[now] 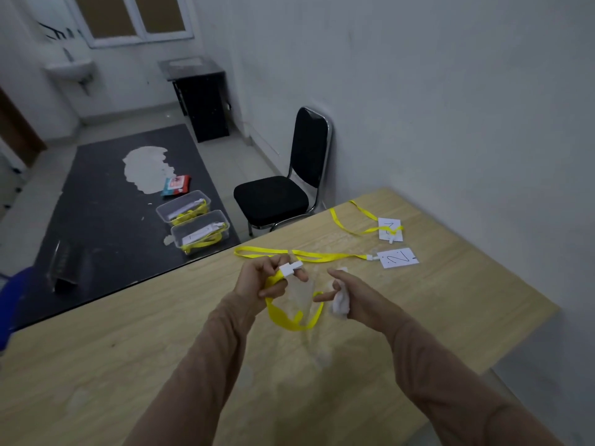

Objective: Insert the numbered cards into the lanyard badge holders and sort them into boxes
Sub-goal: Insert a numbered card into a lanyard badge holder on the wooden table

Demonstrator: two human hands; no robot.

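Two clear boxes [201,231] sit far left of the left hand [260,278], which pinches a yellow lanyard's white clip [289,268]. The badge holder [301,294] hangs between both hands. The right hand [354,294] curls its fingers around crumpled white paper [339,302].

Dim, flat grey light, shadows faint; motion blur smears the clear badge holder [301,296] below the grip of the left hand [259,280]; lines bow toward the edges.

A handwritten 2 marks the nearer card [399,258] (the farther card [390,227] seems to read 1).
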